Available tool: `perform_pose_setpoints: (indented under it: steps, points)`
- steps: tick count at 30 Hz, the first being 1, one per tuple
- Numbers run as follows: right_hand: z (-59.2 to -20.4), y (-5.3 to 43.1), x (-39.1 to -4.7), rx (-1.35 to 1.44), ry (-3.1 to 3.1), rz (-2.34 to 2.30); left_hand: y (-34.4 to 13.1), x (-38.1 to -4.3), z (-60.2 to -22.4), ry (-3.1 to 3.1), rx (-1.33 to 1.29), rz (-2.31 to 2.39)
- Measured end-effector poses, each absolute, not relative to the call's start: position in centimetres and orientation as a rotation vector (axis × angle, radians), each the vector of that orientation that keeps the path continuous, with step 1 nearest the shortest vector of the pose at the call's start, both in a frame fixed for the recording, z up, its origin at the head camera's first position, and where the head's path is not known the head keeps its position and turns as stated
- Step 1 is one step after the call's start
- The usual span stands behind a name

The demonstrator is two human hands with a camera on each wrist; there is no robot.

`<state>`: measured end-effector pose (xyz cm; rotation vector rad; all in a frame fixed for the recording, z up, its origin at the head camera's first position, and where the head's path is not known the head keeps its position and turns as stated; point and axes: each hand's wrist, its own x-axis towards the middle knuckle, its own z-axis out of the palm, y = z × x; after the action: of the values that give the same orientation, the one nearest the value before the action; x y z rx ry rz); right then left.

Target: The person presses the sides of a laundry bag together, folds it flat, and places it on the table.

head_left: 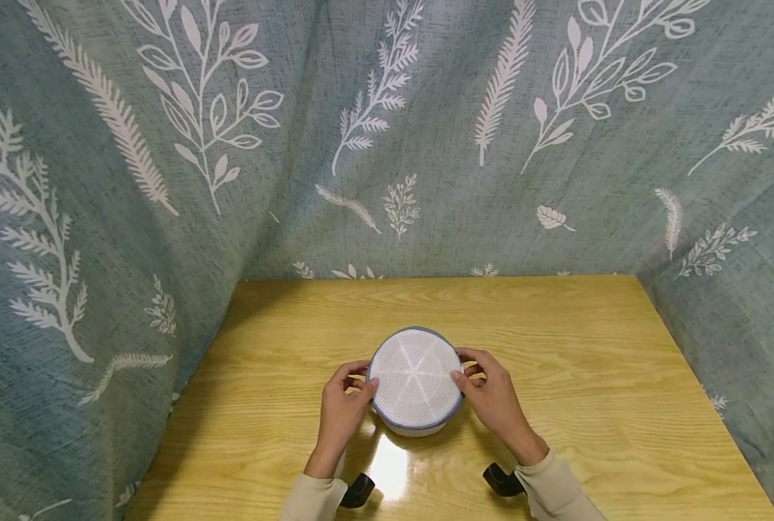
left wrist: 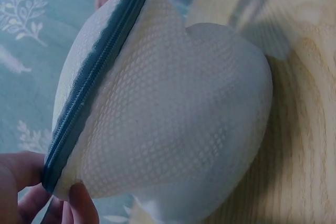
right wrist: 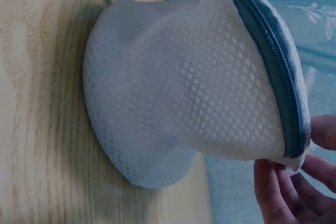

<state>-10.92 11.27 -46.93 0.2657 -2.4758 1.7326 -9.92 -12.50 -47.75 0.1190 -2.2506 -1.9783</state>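
Note:
A round white mesh laundry bag (head_left: 415,380) with a blue zipper (left wrist: 97,72) around its upper rim is on the wooden table. Its flat top faces up in the head view, marked with seams that cross at the centre. My left hand (head_left: 344,405) pinches the rim on the left, thumb on top and fingers beneath. On the opposite side my right hand (head_left: 491,394) pinches the rim the same way. Below the zipper the soft mesh wall (right wrist: 210,87) sags and creases, and a rounded, translucent white lower part bulges out against the table. The zipper appears closed along the visible stretch.
The yellowish wooden table (head_left: 589,376) spreads around the bag, with a bright light reflection in front of it. A blue-green curtain (head_left: 426,145) with white leaf prints hangs behind and at both sides. Black wrist-camera mounts (head_left: 359,490) show near both sleeves.

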Motion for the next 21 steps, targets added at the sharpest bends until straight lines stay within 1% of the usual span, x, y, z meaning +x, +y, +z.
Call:
perform_pose_setpoints:
  steps: [6, 13, 18, 21]
  points:
    - [-47.0, 11.1, -10.8, 0.265, -2.478, 1.742, -12.7, -9.9, -48.5, -2.256, 0.132, -1.986]
    - [-47.2, 11.2, -10.8, 0.273, -2.476, 1.745, -13.1, -10.8, -51.3, -2.252, 0.153, -1.940]
    - [-47.6, 11.2, -10.9, 0.286, -2.468, 1.751, -12.9, -10.4, -50.3, -2.263, 0.122, -1.941]
    - [-49.1, 11.4, -11.4, 0.282, -2.457, 1.752, -12.7, -10.0, -49.1, -2.293, 0.122, -1.928]
